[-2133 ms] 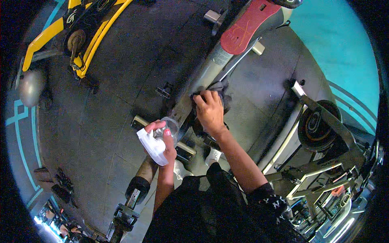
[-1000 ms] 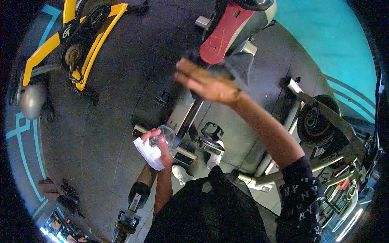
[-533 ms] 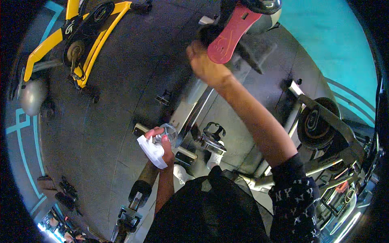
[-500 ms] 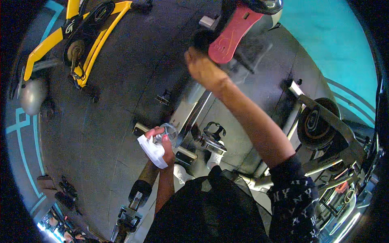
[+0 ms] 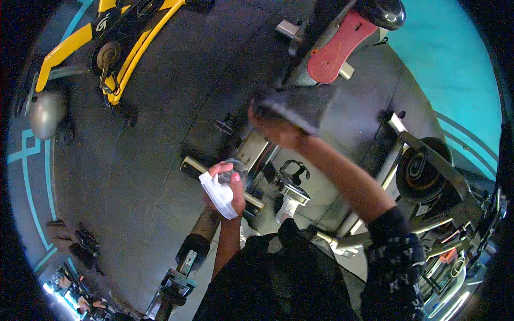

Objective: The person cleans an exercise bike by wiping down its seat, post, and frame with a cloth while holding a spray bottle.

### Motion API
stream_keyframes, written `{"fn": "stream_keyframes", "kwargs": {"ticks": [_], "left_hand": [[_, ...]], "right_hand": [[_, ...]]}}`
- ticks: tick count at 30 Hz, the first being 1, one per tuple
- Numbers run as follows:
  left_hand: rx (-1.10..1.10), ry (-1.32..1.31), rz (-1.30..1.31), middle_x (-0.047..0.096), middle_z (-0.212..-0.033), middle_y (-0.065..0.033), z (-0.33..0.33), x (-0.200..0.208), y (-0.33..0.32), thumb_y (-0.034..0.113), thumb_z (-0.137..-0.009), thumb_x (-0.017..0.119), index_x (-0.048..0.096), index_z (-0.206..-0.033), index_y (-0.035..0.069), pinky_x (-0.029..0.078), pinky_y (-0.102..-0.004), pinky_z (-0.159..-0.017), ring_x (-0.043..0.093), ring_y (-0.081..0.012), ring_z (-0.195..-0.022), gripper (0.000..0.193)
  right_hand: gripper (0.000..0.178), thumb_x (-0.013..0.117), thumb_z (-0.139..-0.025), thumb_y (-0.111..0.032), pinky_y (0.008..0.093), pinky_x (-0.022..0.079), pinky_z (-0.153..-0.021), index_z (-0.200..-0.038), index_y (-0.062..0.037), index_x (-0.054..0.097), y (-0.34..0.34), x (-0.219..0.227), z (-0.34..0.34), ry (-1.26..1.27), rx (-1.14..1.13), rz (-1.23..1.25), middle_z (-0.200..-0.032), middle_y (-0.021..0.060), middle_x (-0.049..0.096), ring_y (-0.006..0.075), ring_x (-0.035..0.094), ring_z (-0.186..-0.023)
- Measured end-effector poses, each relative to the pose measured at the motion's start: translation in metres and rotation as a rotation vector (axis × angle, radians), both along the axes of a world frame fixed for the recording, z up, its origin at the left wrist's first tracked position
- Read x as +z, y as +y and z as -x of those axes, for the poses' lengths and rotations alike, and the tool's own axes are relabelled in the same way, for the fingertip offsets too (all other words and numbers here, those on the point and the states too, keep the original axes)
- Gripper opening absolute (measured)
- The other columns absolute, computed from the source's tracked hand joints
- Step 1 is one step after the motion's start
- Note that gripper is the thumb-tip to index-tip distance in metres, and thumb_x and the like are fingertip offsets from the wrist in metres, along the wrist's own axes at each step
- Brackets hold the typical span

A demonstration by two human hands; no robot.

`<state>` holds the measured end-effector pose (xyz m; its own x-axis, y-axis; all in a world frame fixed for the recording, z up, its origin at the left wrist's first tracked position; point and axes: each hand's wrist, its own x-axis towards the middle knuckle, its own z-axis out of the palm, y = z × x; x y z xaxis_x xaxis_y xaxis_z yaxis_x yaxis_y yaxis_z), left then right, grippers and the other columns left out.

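Note:
My left hand (image 5: 230, 195) is closed round a clear bottle (image 5: 235, 167) with a white top (image 5: 218, 193) that looks like a spray head. Farther forward, my right hand (image 5: 278, 128) grips a dark cloth (image 5: 300, 107), smeared by motion. The cloth is spread over the near part of an exercise bike's frame, just below its red panel (image 5: 342, 45). Under my hands runs the bike's metal beam (image 5: 250, 150), with a pedal (image 5: 294, 174) beside it.
A yellow exercise bike (image 5: 126, 59) stands at the far left, near a silver ball-like thing (image 5: 47, 115). On the right is another bike with a dark flywheel (image 5: 423, 171). My white shoe (image 5: 287, 207) is below the pedal. Turquoise floor (image 5: 444, 64) lies at the far right.
My right hand has come back toward me with the cloth, away from the red panel's near end. My left hand, still holding the bottle, sits slightly farther right in view.

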<state>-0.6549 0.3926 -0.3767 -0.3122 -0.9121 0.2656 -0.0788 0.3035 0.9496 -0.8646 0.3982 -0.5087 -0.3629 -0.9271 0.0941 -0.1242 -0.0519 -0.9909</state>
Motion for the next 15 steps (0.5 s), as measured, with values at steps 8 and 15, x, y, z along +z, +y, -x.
{"fn": "stream_keyframes", "kwargs": {"ticks": [8, 15], "left_hand": [[-0.068, -0.027, -0.076, 0.056, -0.107, -0.0165, -0.009, -0.001, -0.002, 0.018, -0.085, 0.062, 0.045, -0.114, -0.002, 0.044, -0.039, -0.09, 0.055, -0.0256, -0.1, 0.039], [-0.06, -0.061, -0.125, 0.056, -0.103, -0.0152, -0.009, 0.002, -0.003, 0.023, -0.083, 0.067, 0.041, -0.115, 0.0, 0.039, -0.0445, -0.097, 0.053, -0.0266, -0.102, 0.047]], "right_hand": [[0.048, 0.059, -0.083, -0.009, 0.045, 0.042, -0.102, -0.129, -0.0009, 0.047, -0.011, 0.169, 0.133, 1.339, -0.058, 0.087, -0.134, 0.0197, 0.047, 0.0337, 0.046, -0.126], [0.035, 0.055, -0.088, -0.014, 0.0409, 0.042, -0.101, -0.12, -0.0019, 0.051, -0.03, 0.128, 0.11, 2.829, -0.179, -0.525, -0.114, 0.0206, 0.056, 0.0394, 0.052, -0.114]]}}
